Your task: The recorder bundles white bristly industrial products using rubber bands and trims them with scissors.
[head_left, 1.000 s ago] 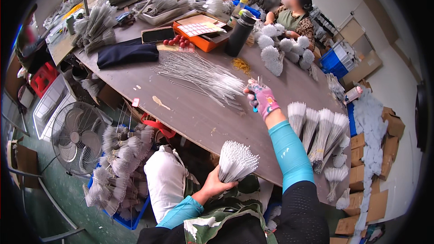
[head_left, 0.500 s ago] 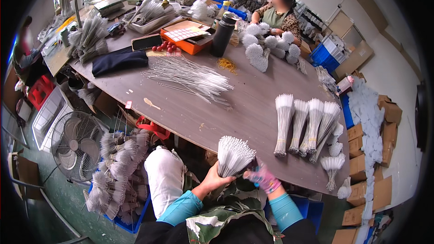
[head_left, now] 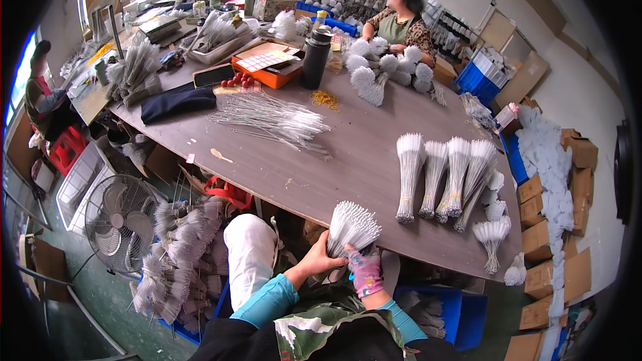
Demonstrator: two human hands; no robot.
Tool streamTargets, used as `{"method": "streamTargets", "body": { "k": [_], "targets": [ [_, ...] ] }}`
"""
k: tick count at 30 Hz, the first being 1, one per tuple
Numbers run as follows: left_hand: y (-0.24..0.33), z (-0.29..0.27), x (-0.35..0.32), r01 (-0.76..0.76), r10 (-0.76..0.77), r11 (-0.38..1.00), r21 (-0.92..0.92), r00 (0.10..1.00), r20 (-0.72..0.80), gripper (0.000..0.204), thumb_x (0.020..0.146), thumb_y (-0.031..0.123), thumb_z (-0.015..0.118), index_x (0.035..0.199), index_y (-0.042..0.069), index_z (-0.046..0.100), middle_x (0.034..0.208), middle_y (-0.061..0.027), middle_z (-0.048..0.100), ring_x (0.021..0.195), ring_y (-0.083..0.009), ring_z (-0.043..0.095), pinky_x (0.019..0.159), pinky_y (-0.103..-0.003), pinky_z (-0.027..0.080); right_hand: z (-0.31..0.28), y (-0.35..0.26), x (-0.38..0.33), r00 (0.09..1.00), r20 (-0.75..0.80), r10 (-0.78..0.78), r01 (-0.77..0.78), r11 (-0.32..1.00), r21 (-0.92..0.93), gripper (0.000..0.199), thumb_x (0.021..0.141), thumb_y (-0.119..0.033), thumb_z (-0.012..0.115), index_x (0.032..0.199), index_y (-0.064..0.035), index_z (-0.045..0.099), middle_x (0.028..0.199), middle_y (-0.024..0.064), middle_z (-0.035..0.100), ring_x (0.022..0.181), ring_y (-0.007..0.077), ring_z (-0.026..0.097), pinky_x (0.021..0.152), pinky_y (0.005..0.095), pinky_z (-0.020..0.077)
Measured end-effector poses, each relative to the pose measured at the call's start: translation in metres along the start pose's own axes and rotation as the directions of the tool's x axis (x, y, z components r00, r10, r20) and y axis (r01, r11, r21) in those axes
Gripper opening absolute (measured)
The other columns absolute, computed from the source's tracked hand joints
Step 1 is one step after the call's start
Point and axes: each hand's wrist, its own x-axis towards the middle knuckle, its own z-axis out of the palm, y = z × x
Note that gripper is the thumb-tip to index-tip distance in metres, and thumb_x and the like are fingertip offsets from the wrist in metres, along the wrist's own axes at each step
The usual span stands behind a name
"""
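Note:
Above the table's near edge I hold a bundle of thin white-tipped stems [head_left: 353, 226], fanned out at the top. My left hand [head_left: 317, 262] is wrapped round its left side, bare-fingered below a teal sleeve. My right hand [head_left: 365, 273], in a pink and purple patterned glove with fingertips showing, closes on the bundle's lower right side. The lower ends of the stems are hidden by my hands. To the right on the table stand several tied bundles of like stems [head_left: 436, 172]. Loose stems [head_left: 277, 120] lie spread across the table's middle.
The brown table [head_left: 267, 167] carries a black flask [head_left: 316, 59], an orange box [head_left: 267, 70], a dark pouch [head_left: 178, 102] and yellow rubber bands [head_left: 326, 99]. Across it a co-worker [head_left: 401, 27] sits behind white-headed bundles [head_left: 388, 70]. A fan [head_left: 119, 222] stands at left, a blue bin [head_left: 471, 321] below right.
My right hand has moved left and in against the bundle, its fingers now on the stems. My left hand keeps its hold. The whole view has shifted slightly.

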Motion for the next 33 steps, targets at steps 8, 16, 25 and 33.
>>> {"method": "streamTargets", "body": {
  "k": [8,16,25,33],
  "targets": [
    [0.009,0.024,-0.015,0.015,0.057,0.978,0.21,0.941,-0.334,0.08,0.073,0.024,0.068,0.135,0.002,0.023,0.117,-0.0269,0.052,0.11,-0.0386,0.053,0.093,-0.041,0.042,0.015,0.034,-0.01,0.998,-0.045,-0.054,0.055,0.998,0.009,0.059,0.068,-0.01,0.079,0.118,0.0024,0.049,0.111,0.009,0.059,0.096,0.0168,0.058,0.087,0.0298,0.0452],
    [0.013,0.021,-0.015,0.099,0.005,0.965,0.243,0.92,-0.393,0.063,0.074,0.017,0.06,0.129,0.004,0.032,0.107,-0.0256,0.058,0.103,-0.0394,0.057,0.088,-0.043,0.044,0.014,0.046,-0.012,1.0,0.006,-0.002,0.001,0.999,0.052,0.06,0.069,-0.007,0.077,0.12,0.0011,0.047,0.113,0.0084,0.058,0.1,0.0168,0.056,0.091,0.0301,0.043],
    [-0.02,0.019,-0.011,0.006,0.095,0.972,0.234,0.904,-0.416,0.064,0.071,0.016,0.06,0.128,0.005,0.033,0.108,-0.0242,0.058,0.103,-0.0411,0.056,0.088,-0.044,0.044,0.02,0.035,-0.019,0.998,0.062,-0.024,0.021,0.998,0.057,0.068,0.068,-0.007,0.078,0.126,0.0006,0.042,0.118,0.0083,0.055,0.103,0.0168,0.054,0.092,0.0297,0.0421],
    [-0.023,0.014,-0.008,-0.003,0.063,0.985,0.173,0.936,-0.345,0.078,0.069,0.022,0.067,0.134,0.005,0.026,0.119,-0.0235,0.053,0.113,-0.0359,0.052,0.095,-0.04,0.041,0.021,0.023,-0.022,0.998,0.054,-0.044,0.046,0.998,-0.03,0.068,0.068,-0.006,0.077,0.126,0.0002,0.042,0.118,0.0083,0.054,0.105,0.0166,0.054,0.093,0.0299,0.0421]
  ]
}}
